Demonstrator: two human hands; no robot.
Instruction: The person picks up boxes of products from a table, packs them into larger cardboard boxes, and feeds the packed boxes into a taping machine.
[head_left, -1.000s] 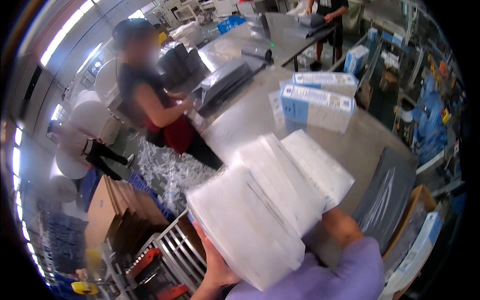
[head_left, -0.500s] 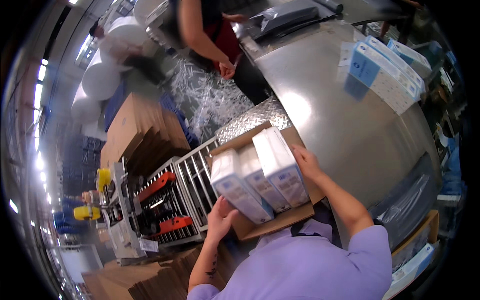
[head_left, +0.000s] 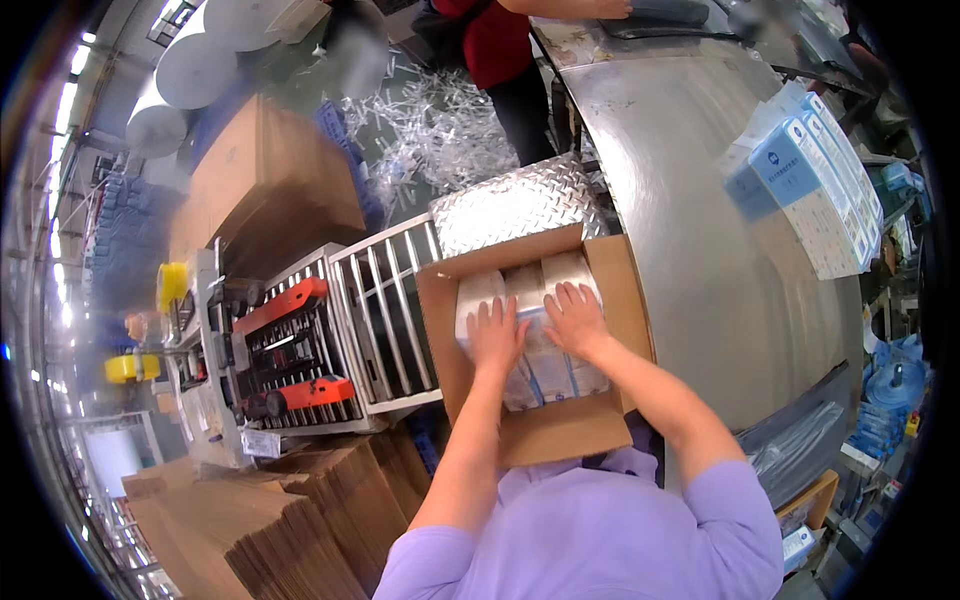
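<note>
An open brown carton [head_left: 565,432] stands in front of me with its flaps up. Several white packs with blue print [head_left: 545,372] sit side by side down inside it. My left hand [head_left: 494,335] lies flat on top of the packs at the left, fingers spread. Beside it, my right hand [head_left: 577,320] rests on the packs at the middle and right, its fingers also stretched out. Neither hand is wrapped around anything. The lower sides of the packs are hidden by the carton walls.
Left of the carton, a metal roller conveyor [head_left: 385,275] leads to a machine with orange guides [head_left: 318,392]. Flattened cartons [head_left: 300,525] stack at lower left. A steel table [head_left: 690,230] on the right bears white-and-blue boxes [head_left: 815,190]. Beyond a diamond-plate surface [head_left: 515,205] stands another person.
The packs, which stuck up above the carton, have gone down inside it. Both hands have moved from the carton's sides onto the packs' tops. The other person has shifted right.
</note>
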